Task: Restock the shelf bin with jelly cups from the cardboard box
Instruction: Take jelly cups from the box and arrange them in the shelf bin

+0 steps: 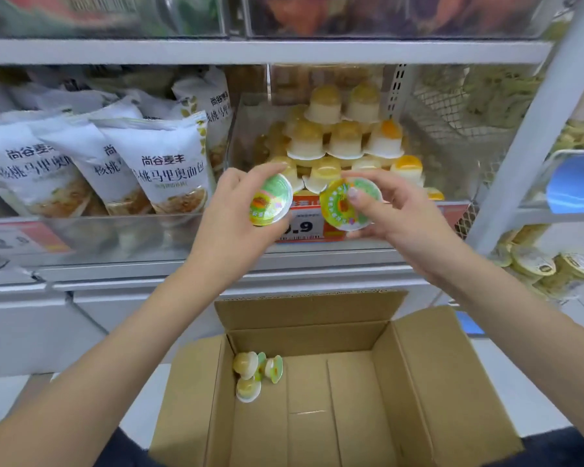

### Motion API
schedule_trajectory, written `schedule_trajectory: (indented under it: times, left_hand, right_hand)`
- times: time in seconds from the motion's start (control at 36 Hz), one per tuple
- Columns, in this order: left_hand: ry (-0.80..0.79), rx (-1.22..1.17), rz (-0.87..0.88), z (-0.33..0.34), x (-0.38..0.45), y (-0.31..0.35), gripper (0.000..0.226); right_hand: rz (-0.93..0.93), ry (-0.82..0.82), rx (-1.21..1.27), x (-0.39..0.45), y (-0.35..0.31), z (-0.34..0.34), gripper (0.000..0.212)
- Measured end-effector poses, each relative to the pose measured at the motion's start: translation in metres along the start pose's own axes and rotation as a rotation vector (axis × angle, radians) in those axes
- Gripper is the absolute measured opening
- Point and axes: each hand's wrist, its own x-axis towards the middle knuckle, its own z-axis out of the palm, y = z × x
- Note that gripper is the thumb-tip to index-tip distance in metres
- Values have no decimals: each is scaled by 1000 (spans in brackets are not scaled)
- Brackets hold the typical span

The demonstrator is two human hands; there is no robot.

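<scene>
A: In front of the shelf bin (250, 129), middle shelf. Clear walls; the near front wall is low, with a red price tag (304, 224) on it. Open air above that wall, under the shelf board above.

B: Stock inside?

A: Stacked jelly cups (346, 139) piled dome-up in rows toward the far wall, rising to the back. The near row sits just behind the front wall.

B: Hands?

A: Both raised just near of the bin front, level with the price tag. Left hand (230, 210) has fingers curled round a jelly cup (271, 200), foil lid tilted toward the camera. Right hand (398, 210) pinches a second jelly cup (349, 203) by its rim, thumb across the lid, fingers behind; lid also faces the camera. The two cups are close but apart.

B: Box?

A: Cardboard box (418, 382) sits low and near, flaps spread open, between the forearms. Three loose jelly cups (255, 372) lie on their sides in its far left corner. The rest of the floor is bare cardboard.

B: Around it?

A: Left of the bin, white bread bags (162, 163) leaning in the neighbouring bin, touching its clear side. Right, a perforated white upright (397, 92), then a wire mesh basket (452, 123). A slanted white shelf post (533, 129) crosses the far right, with lidded tubs (550, 264) below it.
</scene>
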Motion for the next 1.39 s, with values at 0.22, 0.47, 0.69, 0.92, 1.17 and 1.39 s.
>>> schedule_trajectory:
  times: [0.22, 0.47, 0.69, 0.92, 1.17, 1.39]
  left_hand:
    - [-65, -137, -96, 2, 35, -7, 50]
    - [-11, -106, -98, 8, 38, -19, 52]
    - [-106, -140, -230, -3, 47, -18, 49]
    - [-46, -47, -196, -16, 50, -18, 21]
    - [29, 167, -72, -29, 52, -18, 5]
    - [179, 62, -150, -32, 57, -19, 13]
  right_hand:
    - [-207, 87, -199, 56, -7, 16, 24]
    - [-291, 51, -441, 84, -1, 20, 21]
    - [-174, -100, -638, 84, 6, 12, 21]
    - [-77, -114, -539, 85, 8, 8, 22]
    - [-100, -87, -601, 82, 2, 21, 21]
    - [-55, -119, -565, 79, 1, 23, 19]
